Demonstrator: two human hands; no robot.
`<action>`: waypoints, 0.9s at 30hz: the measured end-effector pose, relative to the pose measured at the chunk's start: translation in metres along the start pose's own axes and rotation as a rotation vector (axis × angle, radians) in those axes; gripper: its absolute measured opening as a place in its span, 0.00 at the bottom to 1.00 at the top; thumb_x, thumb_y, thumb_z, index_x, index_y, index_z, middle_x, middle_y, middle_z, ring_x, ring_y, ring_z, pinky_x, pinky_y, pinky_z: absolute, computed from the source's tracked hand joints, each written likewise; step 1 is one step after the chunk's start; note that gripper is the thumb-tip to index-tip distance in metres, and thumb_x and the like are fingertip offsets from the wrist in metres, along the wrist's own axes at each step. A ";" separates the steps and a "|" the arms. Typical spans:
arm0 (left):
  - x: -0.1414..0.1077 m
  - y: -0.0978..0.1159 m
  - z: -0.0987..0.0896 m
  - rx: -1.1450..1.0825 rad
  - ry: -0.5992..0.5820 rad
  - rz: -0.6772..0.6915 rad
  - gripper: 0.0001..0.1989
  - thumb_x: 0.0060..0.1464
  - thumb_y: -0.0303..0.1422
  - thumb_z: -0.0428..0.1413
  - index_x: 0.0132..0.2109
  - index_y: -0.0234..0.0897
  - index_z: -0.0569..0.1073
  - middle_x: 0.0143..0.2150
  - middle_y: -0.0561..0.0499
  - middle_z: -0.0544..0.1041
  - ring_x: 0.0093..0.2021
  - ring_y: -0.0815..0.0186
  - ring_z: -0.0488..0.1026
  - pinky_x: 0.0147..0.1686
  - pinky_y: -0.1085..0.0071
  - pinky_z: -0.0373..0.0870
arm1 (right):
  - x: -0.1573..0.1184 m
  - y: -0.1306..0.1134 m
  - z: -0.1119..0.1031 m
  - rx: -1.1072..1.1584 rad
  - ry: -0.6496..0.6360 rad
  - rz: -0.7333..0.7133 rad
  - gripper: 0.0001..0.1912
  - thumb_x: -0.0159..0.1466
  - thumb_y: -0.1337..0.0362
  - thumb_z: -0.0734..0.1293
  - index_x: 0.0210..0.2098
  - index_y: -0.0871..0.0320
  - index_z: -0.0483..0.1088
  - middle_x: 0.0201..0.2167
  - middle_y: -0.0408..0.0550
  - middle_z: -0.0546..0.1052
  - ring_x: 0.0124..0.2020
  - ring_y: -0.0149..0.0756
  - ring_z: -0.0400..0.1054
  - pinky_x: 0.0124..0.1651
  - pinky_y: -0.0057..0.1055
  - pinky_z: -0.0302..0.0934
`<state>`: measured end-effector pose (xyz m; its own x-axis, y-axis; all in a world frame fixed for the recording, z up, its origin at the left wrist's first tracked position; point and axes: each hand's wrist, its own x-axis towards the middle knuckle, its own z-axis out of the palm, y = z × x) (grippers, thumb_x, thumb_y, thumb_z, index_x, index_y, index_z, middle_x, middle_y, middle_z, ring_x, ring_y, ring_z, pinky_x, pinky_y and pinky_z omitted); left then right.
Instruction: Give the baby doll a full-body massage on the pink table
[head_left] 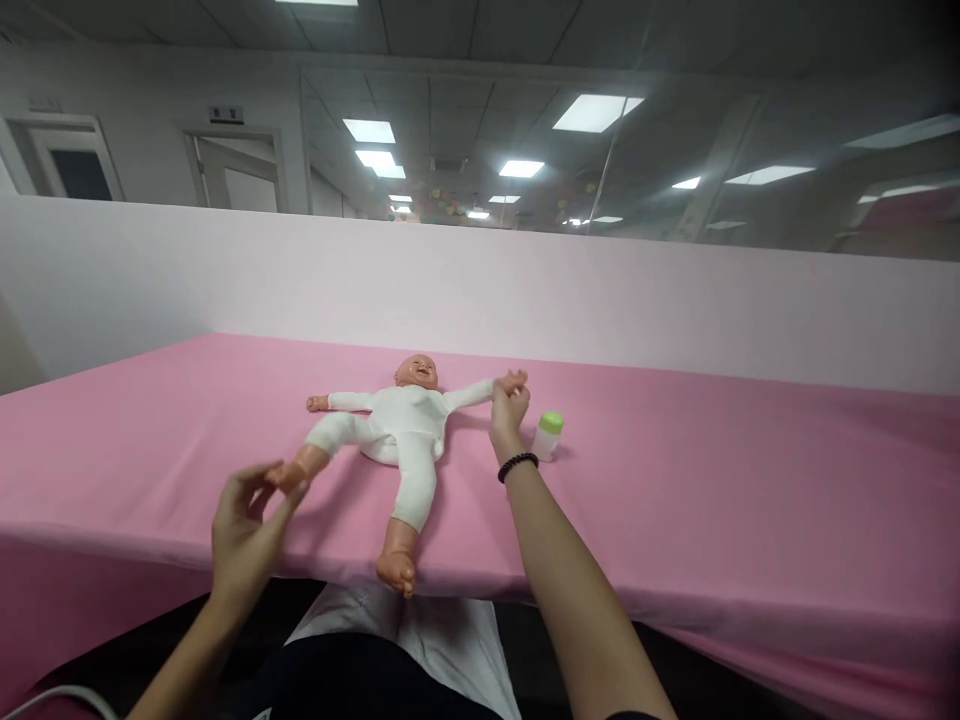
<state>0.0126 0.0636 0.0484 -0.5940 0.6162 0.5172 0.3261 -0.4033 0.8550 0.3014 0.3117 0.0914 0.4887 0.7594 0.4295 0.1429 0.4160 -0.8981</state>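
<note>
A baby doll (409, 412) with a white cloth body lies on its back on the pink table cover (720, 480), its head away from me. My left hand (251, 525) is closed on the doll's foot at the left, thumb below and fingers above, and that leg is spread outward. The doll's arm at the right is stretched out, and my right hand (510, 415) grips it near the wrist. Its other foot reaches the table's front edge. Just right of my right wrist stands a small clear bottle (547, 438) with a green cap.
A low white partition (480, 300) runs behind the table, with glass above it. Two doors (240, 180) show at the far left. My lap is close under the table's front edge, and a pale cable (64, 692) curves at the lower left.
</note>
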 end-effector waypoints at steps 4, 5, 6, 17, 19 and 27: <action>0.057 0.030 0.053 0.041 -0.095 0.159 0.22 0.51 0.42 0.65 0.49 0.38 0.71 0.50 0.45 0.77 0.50 0.57 0.77 0.55 0.53 0.78 | -0.029 -0.032 0.017 0.087 -0.379 -0.373 0.29 0.66 0.60 0.65 0.64 0.59 0.59 0.64 0.56 0.69 0.62 0.37 0.67 0.64 0.34 0.63; 0.065 0.031 0.068 0.083 -0.164 0.208 0.20 0.52 0.40 0.64 0.49 0.37 0.71 0.49 0.45 0.77 0.49 0.58 0.77 0.53 0.55 0.78 | -0.038 -0.035 0.019 0.030 -0.495 -0.476 0.27 0.66 0.61 0.65 0.63 0.57 0.62 0.63 0.53 0.71 0.62 0.37 0.67 0.64 0.35 0.62; 0.069 0.031 0.082 0.151 -0.239 0.270 0.18 0.53 0.38 0.63 0.48 0.36 0.71 0.48 0.45 0.77 0.47 0.58 0.77 0.51 0.56 0.78 | -0.047 -0.036 0.021 -0.050 -0.607 -0.560 0.25 0.65 0.63 0.65 0.62 0.56 0.65 0.61 0.51 0.73 0.62 0.38 0.67 0.65 0.36 0.61; 0.020 0.030 0.027 0.294 -0.133 0.293 0.18 0.57 0.43 0.62 0.47 0.39 0.67 0.45 0.50 0.73 0.46 0.61 0.75 0.50 0.60 0.78 | -0.014 -0.012 0.007 -0.142 -0.120 -0.039 0.31 0.68 0.62 0.60 0.68 0.62 0.49 0.66 0.60 0.65 0.61 0.37 0.68 0.62 0.32 0.63; 0.003 0.029 0.006 0.380 -0.190 0.282 0.18 0.57 0.44 0.61 0.46 0.40 0.66 0.43 0.51 0.72 0.44 0.61 0.75 0.49 0.59 0.77 | -0.002 0.002 0.000 -0.200 -0.018 0.182 0.32 0.68 0.67 0.58 0.69 0.65 0.47 0.67 0.63 0.63 0.65 0.36 0.64 0.66 0.31 0.60; -0.044 -0.006 -0.018 0.536 -0.284 0.337 0.15 0.59 0.44 0.60 0.41 0.40 0.66 0.37 0.48 0.71 0.37 0.58 0.73 0.38 0.61 0.72 | 0.002 0.022 -0.016 -0.421 -0.046 0.492 0.38 0.62 0.75 0.60 0.71 0.73 0.48 0.65 0.72 0.63 0.68 0.55 0.59 0.68 0.47 0.57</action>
<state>0.0239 0.0267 0.0198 -0.2049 0.6985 0.6856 0.8208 -0.2590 0.5091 0.3198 0.3143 0.0706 0.5468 0.8360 -0.0465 0.2413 -0.2105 -0.9473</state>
